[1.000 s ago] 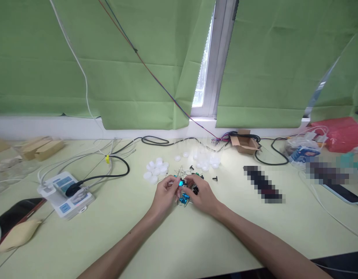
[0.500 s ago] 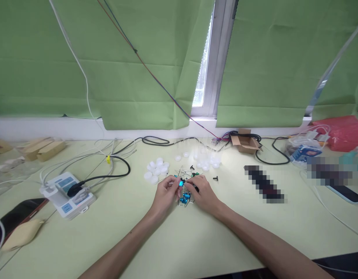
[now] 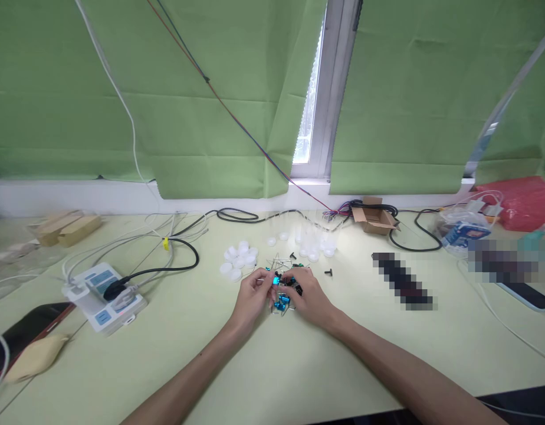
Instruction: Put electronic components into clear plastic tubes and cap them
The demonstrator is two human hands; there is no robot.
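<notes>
Between the thumb and fingers of my left hand (image 3: 253, 293) is a small shiny blue metal part (image 3: 276, 280). My right hand (image 3: 308, 295) is close beside it on the right, fingers curled in toward the same part. Whatever its fingertips hold is too small and covered to make out. Under and between both hands lies a loose heap of thin bent metal pieces and more blue parts (image 3: 282, 303). Some dark pieces in this heap are partly hidden by my right hand. Two black screw-like pieces (image 3: 328, 272) lie just beyond it.
White round caps (image 3: 237, 260) and clear containers (image 3: 314, 248) stand behind the hands. A power strip (image 3: 102, 298) with cables is at left, near a beige pouch (image 3: 38, 358). A small open cardboard box (image 3: 375, 223) and a blurred dark object (image 3: 403, 280) are at right.
My right thumb and fingertips have shifted slightly around the blue part, with the thumb a little lower. My left hand keeps its hold, almost still.
</notes>
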